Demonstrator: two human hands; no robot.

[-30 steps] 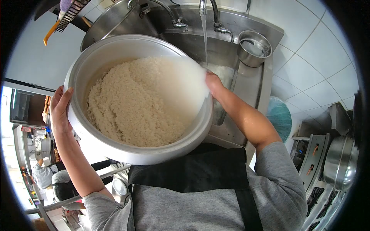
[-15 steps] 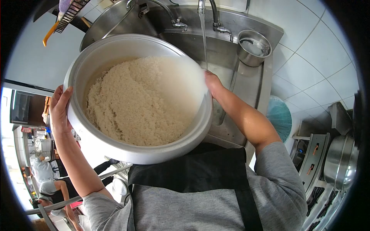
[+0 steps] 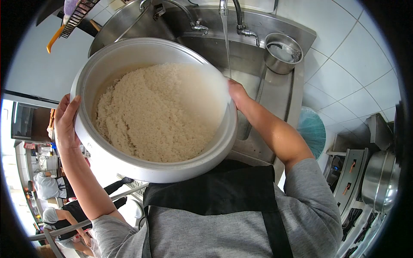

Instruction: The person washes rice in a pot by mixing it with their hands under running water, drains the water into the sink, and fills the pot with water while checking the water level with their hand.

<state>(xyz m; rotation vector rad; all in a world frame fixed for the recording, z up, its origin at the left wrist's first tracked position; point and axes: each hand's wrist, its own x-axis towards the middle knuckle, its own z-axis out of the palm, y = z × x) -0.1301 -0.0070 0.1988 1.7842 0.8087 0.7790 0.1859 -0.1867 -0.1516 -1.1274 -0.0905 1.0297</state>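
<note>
The left hand (image 3: 66, 120) and right hand (image 3: 238, 92) each had a grip on the tilted pot (image 3: 172, 175), where rice (image 3: 146, 114) lay beside cloudy water (image 3: 206, 88), near a running tap (image 3: 223, 6).

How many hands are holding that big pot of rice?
2: the left hand grips the pot at its left, the right hand opposite, near the running water. No others show.

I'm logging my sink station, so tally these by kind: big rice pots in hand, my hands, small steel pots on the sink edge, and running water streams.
Big rice pot: 1
Hands (left hand, right hand): 2
Small steel pot: 1
Running water stream: 1
Total: 5
</note>
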